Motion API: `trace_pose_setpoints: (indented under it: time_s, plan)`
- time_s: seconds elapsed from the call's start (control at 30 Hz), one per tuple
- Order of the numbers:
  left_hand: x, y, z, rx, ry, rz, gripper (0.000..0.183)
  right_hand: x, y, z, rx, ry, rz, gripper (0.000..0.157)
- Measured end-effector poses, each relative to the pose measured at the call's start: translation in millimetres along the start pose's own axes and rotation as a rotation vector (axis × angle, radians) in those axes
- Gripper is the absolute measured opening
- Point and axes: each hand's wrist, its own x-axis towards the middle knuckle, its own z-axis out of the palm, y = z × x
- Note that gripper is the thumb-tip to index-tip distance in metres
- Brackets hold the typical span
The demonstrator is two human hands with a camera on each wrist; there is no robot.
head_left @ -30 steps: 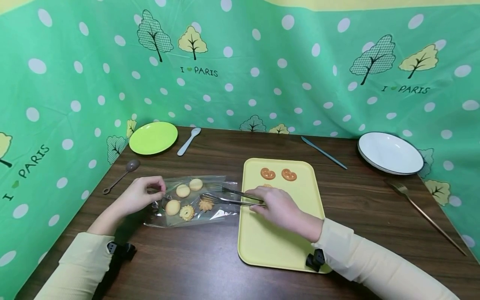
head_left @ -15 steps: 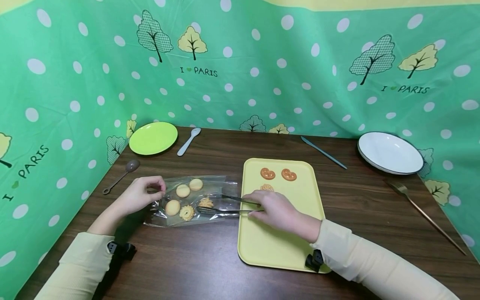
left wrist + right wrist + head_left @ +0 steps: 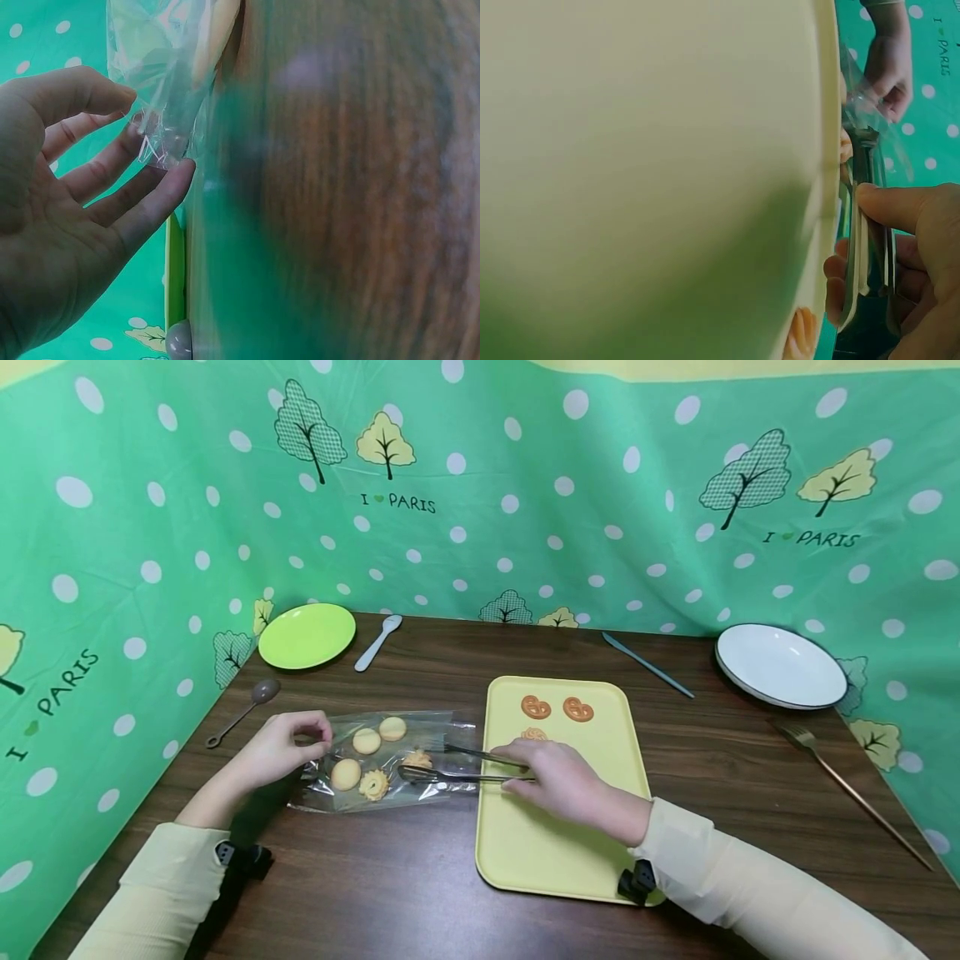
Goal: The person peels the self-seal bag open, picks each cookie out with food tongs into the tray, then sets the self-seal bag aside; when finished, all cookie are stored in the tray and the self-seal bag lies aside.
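Observation:
My left hand (image 3: 279,748) pinches the left end of a clear plastic bag (image 3: 431,720) lying on the table; in the left wrist view the thumb and fingers hold its crinkled film. Several round and flower-shaped cookies lie in the bag. With my right hand (image 3: 558,785) I grip metal tongs (image 3: 480,778), thumb on one side and fingers on the other. Their tips reach into the bag's right part, on either side of a star-shaped cookie (image 3: 417,759); whether they touch it I cannot tell. A swirl cookie (image 3: 534,734) lies on the yellow tray (image 3: 555,852), partly behind my right hand.
Two pretzels (image 3: 536,707) lie at the tray's far end. Behind stand a green plate (image 3: 307,637) and a light blue spoon (image 3: 378,643). A brown spoon (image 3: 262,693) lies left. A blue knife (image 3: 648,666), white plate (image 3: 782,665) and copper fork (image 3: 855,789) are right.
The tongs have spread apart, then narrowed a little around the star-shaped cookie, which has shifted slightly right and away. My right hand has moved a little; the left hand stays put.

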Motion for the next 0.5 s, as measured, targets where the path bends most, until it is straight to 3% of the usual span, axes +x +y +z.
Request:
trace_pose_setpoints:
  time_s: [0.2,0.5]
  plan:
    - [0.5,-3.7,-0.9,0.012,0.007,-0.005,0.019,-15.8,7.1,-17.6,0.005,0.067,0.017,0.044]
    - [1.1,-5.5,-2.8,0.009,0.010,0.001,0.018,-66.9,35.4,-44.1,-0.017,0.204,0.102,0.046]
